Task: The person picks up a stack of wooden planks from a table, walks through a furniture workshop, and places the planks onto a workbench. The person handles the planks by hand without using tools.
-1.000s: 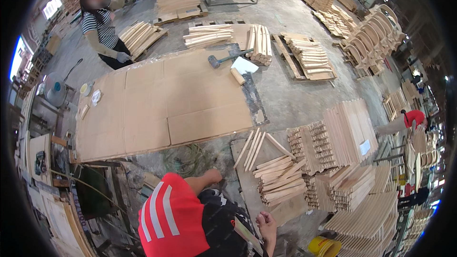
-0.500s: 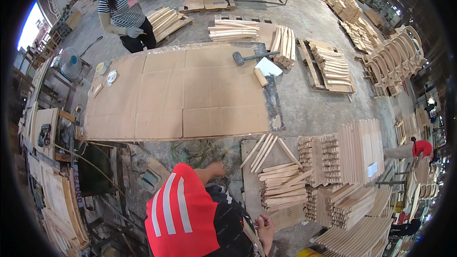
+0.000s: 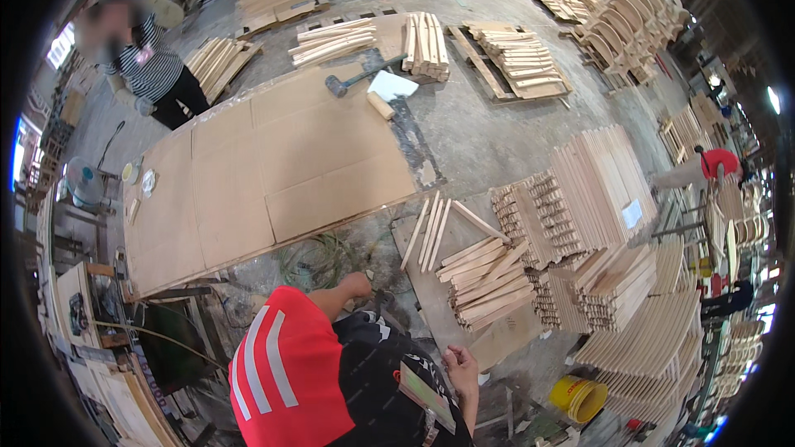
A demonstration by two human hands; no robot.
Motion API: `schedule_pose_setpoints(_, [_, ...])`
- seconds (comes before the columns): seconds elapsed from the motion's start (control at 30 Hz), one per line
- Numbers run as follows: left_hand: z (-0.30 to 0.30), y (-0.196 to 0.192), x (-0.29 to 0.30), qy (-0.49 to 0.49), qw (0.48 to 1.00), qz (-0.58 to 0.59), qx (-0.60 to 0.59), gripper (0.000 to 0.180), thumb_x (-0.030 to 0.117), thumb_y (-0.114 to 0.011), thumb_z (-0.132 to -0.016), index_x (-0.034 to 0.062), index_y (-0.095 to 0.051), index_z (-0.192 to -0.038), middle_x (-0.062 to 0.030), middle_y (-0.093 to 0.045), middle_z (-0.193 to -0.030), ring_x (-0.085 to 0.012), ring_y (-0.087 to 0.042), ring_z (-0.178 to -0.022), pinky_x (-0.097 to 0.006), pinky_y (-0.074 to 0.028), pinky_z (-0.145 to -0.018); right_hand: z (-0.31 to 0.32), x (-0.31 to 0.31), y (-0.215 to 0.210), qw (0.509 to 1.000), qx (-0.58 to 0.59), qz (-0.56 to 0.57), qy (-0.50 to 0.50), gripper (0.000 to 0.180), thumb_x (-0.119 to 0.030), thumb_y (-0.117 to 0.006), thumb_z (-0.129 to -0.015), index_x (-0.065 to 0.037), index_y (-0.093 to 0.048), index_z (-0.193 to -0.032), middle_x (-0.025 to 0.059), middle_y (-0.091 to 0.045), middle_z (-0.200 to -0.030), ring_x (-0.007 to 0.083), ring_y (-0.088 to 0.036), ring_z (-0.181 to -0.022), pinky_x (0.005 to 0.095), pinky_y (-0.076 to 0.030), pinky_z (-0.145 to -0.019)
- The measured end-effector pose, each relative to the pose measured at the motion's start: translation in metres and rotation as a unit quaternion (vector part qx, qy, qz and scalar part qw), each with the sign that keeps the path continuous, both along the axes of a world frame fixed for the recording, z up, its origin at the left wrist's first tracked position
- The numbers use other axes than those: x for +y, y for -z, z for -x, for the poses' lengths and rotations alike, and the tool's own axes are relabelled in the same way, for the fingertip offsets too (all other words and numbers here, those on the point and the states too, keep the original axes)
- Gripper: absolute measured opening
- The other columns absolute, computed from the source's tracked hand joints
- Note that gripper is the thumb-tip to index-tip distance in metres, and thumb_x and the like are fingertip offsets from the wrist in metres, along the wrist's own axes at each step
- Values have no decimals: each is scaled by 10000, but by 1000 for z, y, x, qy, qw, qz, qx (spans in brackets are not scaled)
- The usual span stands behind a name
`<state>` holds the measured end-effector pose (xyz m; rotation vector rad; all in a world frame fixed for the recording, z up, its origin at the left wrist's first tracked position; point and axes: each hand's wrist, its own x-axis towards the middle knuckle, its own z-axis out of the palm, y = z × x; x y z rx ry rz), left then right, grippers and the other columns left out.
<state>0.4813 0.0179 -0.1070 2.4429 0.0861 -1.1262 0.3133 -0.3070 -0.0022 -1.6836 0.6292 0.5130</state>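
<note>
My left hand (image 3: 357, 285) is beyond the red sleeve, over the floor between the cardboard-covered table (image 3: 224, 190) and my body. Its fingers look curled, with nothing visible in them. Near my right side, my right hand (image 3: 461, 363) hangs with fingers loosely curled in, and no object shows in it. Closest to the right hand is a brown sheet on the floor bearing a heap of slim wooden sticks (image 3: 489, 285). Several more sticks (image 3: 432, 232) lie loose on its far part. A badge (image 3: 426, 393) hangs at my chest.
On the table lie a mallet (image 3: 356, 76), a wooden block (image 3: 381, 105) and a white sheet (image 3: 392, 85). Stacked wooden parts (image 3: 600, 186) and a yellow bucket (image 3: 578, 398) stand at right. A coiled hose (image 3: 315, 261) lies below the table. A co-worker (image 3: 153, 66) stands beyond it.
My view has turned right, so the table now slants and sits farther left. The yellow bucket has come fully into view. Both hands stay near my body, without a visible object.
</note>
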Motion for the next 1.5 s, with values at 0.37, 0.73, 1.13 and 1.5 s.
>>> schedule_pose_setpoints(0.37, [12, -23, -100, 26, 997, -6, -69, 312, 269, -498, -791, 42, -712, -798, -227, -692, -848, -412, -668, -853, -489, -528, -791, 76, -79, 44, 994, 15, -84, 70, 282, -198, -659, -935, 10, -615, -1120, 39, -656, -849, 104, -593, -723, 241, -486, -662])
schedule_pose_setpoints(0.73, [87, -45, -239, -43, 988, 93, -117, 316, 297, -541, -814, 68, -727, -926, -186, -708, -925, -391, -669, -904, -471, -527, -846, 103, -233, 63, 998, 48, -18, 30, 198, -218, -591, -969, -24, -627, -988, 79, -667, -787, 126, -612, -586, 271, -483, -500])
schedule_pose_setpoints(1.13, [95, -56, -250, 238, 971, 29, 15, 342, 327, -521, -836, 44, -712, -842, -200, -698, -855, -392, -664, -834, -479, -508, -778, 165, -208, 41, 915, 26, -114, 385, 127, -157, -554, -958, -65, -615, -1021, 63, -648, -817, 154, -619, -656, 271, -496, -531])
schedule_pose_setpoints(1.5, [26, -5, -274, 850, 469, 86, -224, 191, 226, -578, -859, 70, -646, -772, -114, -635, -689, -273, -627, -574, -395, -498, -488, 282, -68, 62, 756, 88, -117, 638, 204, -246, -609, -930, -68, -613, -829, 49, -599, -708, 136, -534, -548, 284, -380, -398])
